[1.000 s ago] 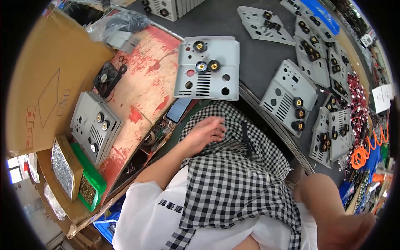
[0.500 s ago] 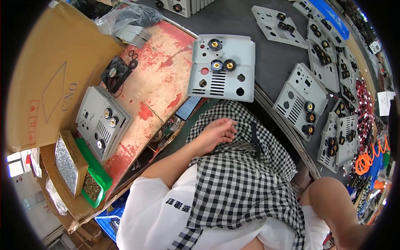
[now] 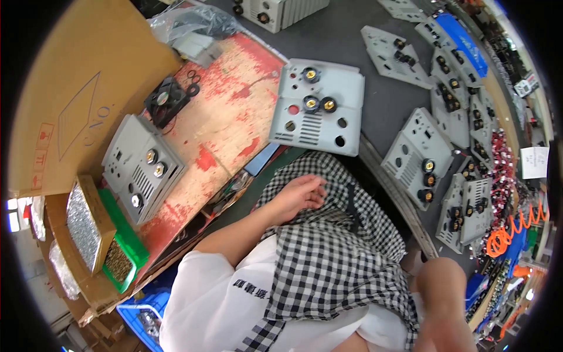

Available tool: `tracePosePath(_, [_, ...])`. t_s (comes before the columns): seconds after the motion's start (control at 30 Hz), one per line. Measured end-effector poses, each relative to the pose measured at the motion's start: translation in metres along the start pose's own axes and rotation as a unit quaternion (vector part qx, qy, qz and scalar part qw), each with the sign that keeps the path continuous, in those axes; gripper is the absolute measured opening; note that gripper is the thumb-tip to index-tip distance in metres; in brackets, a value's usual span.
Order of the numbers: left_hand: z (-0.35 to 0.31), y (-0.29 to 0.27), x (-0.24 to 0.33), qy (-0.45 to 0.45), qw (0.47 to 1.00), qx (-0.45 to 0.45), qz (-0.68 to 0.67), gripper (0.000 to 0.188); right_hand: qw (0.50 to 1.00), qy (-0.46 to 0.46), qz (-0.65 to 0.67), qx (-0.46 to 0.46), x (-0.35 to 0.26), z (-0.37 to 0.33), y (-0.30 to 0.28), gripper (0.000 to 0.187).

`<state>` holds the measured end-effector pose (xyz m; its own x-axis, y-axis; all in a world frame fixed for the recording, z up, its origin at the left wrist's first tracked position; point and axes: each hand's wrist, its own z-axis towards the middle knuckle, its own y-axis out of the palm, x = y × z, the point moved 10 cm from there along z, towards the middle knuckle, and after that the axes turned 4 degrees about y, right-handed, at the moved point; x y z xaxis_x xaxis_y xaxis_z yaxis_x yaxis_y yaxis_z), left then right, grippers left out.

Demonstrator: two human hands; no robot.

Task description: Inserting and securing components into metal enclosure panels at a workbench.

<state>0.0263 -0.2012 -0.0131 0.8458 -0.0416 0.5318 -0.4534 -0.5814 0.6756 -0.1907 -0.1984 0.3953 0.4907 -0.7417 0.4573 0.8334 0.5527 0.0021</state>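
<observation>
My left hand [image 3: 302,195] rests above the black-and-white checked apron [image 3: 328,252] on my lap. Its fingers are loosely bent and a little apart, with nothing in them. Just beyond it, a grey metal panel [image 3: 302,126] bridges the red worn table and the dark bench. Slots, round holes and three black round fittings with brass centres show on this panel. My right arm is bent at the lower right, blurred toward the lower edge. The right hand lies out of the picture.
Stacked grey panels [image 3: 141,167] and a black fan [image 3: 166,101] sit on the red table [image 3: 226,117]. A green bin [image 3: 126,249] of small brass parts stands beside a carton of silvery parts [image 3: 87,226]. More panels [image 3: 417,157] and an orange coiled hose [image 3: 498,242] are at right.
The view has shifted slightly. My right forearm has swung inward, from the right rim toward my body. My left hand stays over the apron, and the grey panel lies as before.
</observation>
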Motion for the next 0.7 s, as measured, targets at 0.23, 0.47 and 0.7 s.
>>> tracePosePath(0.23, [0.000, 0.004, 0.027, 0.087, 0.995, -0.026, 0.042, 0.030, 0.827, 0.360, 0.059, -0.429, 0.108, -0.196, 0.166, 0.042])
tracePosePath(0.47, [-0.027, 0.057, 0.078, 0.185, 0.954, -0.086, 0.220, 0.020, 0.741, 0.393, -0.062, -0.541, 0.139, -0.317, 0.204, 0.041])
tracePosePath(0.7, [-0.066, 0.089, 0.150, 0.547, 0.783, 0.031, 0.294, 0.029, 0.664, 0.570, 0.061, -0.480, 0.108, -0.264, 0.150, 0.036])
